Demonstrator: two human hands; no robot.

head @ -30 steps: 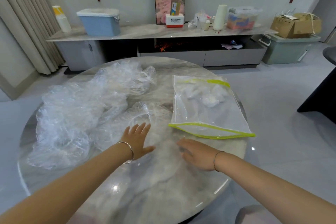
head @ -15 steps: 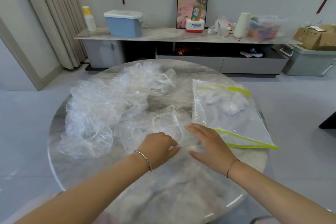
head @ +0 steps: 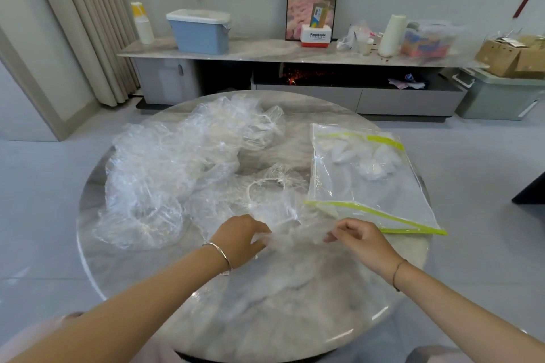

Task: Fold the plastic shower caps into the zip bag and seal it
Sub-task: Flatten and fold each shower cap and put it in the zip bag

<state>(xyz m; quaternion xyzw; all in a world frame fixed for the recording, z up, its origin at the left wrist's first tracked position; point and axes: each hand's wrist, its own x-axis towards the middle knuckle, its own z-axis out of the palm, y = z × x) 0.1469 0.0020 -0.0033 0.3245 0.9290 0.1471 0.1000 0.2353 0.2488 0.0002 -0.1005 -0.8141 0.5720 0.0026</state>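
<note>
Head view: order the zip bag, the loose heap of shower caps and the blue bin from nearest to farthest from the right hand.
1. Zip bag, just beyond the right hand, on the right of the table.
2. Heap of shower caps, across the table on the left.
3. Blue bin, off the table, on the far sideboard.

Left hand [head: 239,234] is wearing a thin silver bangle [head: 219,253]; right hand [head: 358,237] is wearing a thin dark cord bracelet [head: 398,272]. Forearms bare, pale pink sleeve [head: 44,330].
</note>
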